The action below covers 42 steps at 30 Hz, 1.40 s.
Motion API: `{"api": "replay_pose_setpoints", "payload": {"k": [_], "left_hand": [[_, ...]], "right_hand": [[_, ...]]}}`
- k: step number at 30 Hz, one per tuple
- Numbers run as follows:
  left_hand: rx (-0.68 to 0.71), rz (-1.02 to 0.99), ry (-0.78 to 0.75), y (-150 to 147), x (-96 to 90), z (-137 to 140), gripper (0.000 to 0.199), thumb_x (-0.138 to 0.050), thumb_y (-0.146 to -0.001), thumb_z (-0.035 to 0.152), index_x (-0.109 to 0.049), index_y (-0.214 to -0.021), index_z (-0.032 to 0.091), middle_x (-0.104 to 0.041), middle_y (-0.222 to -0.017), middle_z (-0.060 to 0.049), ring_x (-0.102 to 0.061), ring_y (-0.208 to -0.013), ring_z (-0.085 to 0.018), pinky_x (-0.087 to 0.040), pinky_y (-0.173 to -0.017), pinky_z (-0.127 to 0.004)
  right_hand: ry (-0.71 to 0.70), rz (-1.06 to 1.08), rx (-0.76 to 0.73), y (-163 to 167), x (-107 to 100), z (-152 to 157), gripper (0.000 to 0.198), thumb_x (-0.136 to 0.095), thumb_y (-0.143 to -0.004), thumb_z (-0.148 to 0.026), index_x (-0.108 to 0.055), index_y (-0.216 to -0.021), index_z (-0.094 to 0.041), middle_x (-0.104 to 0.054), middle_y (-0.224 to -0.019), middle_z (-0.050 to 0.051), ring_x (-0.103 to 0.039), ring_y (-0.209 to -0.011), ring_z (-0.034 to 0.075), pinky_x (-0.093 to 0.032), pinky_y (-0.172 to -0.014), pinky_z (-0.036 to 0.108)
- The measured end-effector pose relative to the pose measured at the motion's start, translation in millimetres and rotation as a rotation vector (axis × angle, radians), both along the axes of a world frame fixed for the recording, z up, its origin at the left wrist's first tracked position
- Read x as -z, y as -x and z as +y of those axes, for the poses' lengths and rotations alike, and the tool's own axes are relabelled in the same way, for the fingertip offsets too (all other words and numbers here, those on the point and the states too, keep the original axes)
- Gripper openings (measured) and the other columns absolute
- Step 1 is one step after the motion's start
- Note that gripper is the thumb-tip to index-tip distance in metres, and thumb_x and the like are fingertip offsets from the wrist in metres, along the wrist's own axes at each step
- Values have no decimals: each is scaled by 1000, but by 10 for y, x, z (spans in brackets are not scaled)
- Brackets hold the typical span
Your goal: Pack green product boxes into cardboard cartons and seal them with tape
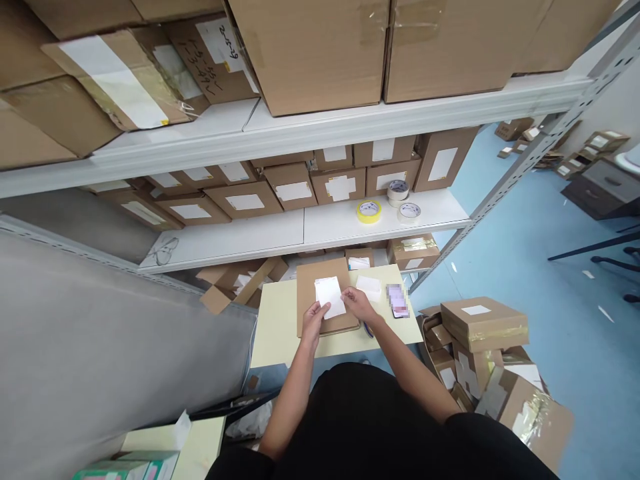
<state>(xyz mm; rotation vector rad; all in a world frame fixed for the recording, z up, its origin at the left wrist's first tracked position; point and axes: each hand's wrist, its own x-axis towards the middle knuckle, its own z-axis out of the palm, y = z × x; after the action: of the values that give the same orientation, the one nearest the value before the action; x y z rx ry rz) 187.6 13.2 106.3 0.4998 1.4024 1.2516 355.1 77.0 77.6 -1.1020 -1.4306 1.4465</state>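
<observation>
A white paper sheet (pixel 329 295), perhaps a label, is held over a flat cardboard box (pixel 307 287) on the small pale-yellow table (pixel 274 333). My left hand (pixel 313 320) pinches its lower left part, thumb on top. At the sheet's right edge, the fingers of my right hand (pixel 356 302) are closed in a pinch on it. Just beyond my right hand lies a stack of white papers (pixel 369 288). A phone (pixel 397 300) rests near the table's right side. Beside my right wrist, a small dark-blue handled item (pixel 369 330) is partly hidden.
Ahead stands a metal shelf (pixel 240 240) with labelled cardboard boxes (pixel 294 190). Yellow tape (pixel 369 211) and whitish tape rolls (pixel 409 212) sit on it. An open carton (pixel 235 283) is left of the table. Piled boxes (pixel 483 327) cover the floor at right; a grey wall (pixel 100 320) bounds the left.
</observation>
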Motion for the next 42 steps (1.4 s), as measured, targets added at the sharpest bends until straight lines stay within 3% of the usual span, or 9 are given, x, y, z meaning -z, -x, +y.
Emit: {"api": "replay_pose_setpoints", "payload": {"k": [3,9,15,22,27,29,33,38,42], "left_hand": [[70,85,-41,143,-102,-19,48,-98,-52,50,-78,-76,15,-77,-73,-6,-69,-69,-19,-54,-68,-30],[-69,138,-130,212,-264,42,49,-95,-57,53,-79,-85,15,-77,-79,-5,-68,-74,-18,-54,-75,-31],[-67,140,-175,199,-377,26,47,-93,-62,52,-79,-89,15,-78,-86,-7,-70,-79,-20,-54,-78,-32],[-24,181,-155,229,-376,29,50,-90,-65,55,-78,-92,14,-78,-89,-9,-71,-85,-24,-56,-81,-36],[-113,563,-127,193,-417,13,68,-93,-62,41,-71,-122,18,-74,-112,-12,-70,-100,-26,-56,-90,-40],[-64,638,-174,123,-460,-9,58,-92,-64,39,-75,-116,20,-74,-112,-12,-69,-101,-26,-56,-91,-39],[244,338,-222,-34,-489,-22,38,-91,-67,44,-82,-95,20,-79,-99,-11,-72,-96,-27,-57,-86,-36],[34,60,-123,-28,-404,29,53,-82,-71,64,-82,-91,14,-80,-91,-12,-73,-87,-25,-57,-79,-35],[140,6,-174,43,-349,36,60,-77,-75,68,-82,-95,12,-80,-93,-15,-74,-92,-28,-58,-83,-37]], "right_hand": [[41,40,-32,-52,-87,-52,23,-70,-83,-45,-71,-87,-23,-72,-81,0,-65,-78,19,-51,-79,34],[245,178,-43,-60,-247,-267,30,-76,-79,-50,-73,-92,-23,-77,-87,3,-72,-84,21,-55,-82,35],[224,180,-42,-57,-474,-345,28,-75,-81,-50,-73,-85,-22,-77,-83,4,-72,-82,21,-56,-82,36],[213,169,-53,-52,-555,-365,28,-74,-82,-50,-70,-82,-23,-74,-79,2,-68,-80,19,-54,-82,35],[188,214,-62,-20,-579,-393,32,-72,-83,-56,-68,-85,-24,-74,-81,2,-67,-79,19,-53,-79,35],[164,219,-46,10,-600,-400,33,-71,-84,-57,-68,-86,-24,-73,-81,2,-67,-79,20,-53,-79,35],[99,193,-18,47,-644,-413,31,-71,-84,-57,-67,-86,-26,-72,-84,2,-66,-82,21,-53,-81,36],[127,172,-29,44,-617,-441,30,-66,-88,-56,-65,-90,-26,-71,-79,1,-67,-83,23,-52,-83,37],[164,156,3,86,-562,-433,28,-65,-88,-54,-61,-87,-26,-69,-77,0,-67,-81,23,-52,-79,36]]}}
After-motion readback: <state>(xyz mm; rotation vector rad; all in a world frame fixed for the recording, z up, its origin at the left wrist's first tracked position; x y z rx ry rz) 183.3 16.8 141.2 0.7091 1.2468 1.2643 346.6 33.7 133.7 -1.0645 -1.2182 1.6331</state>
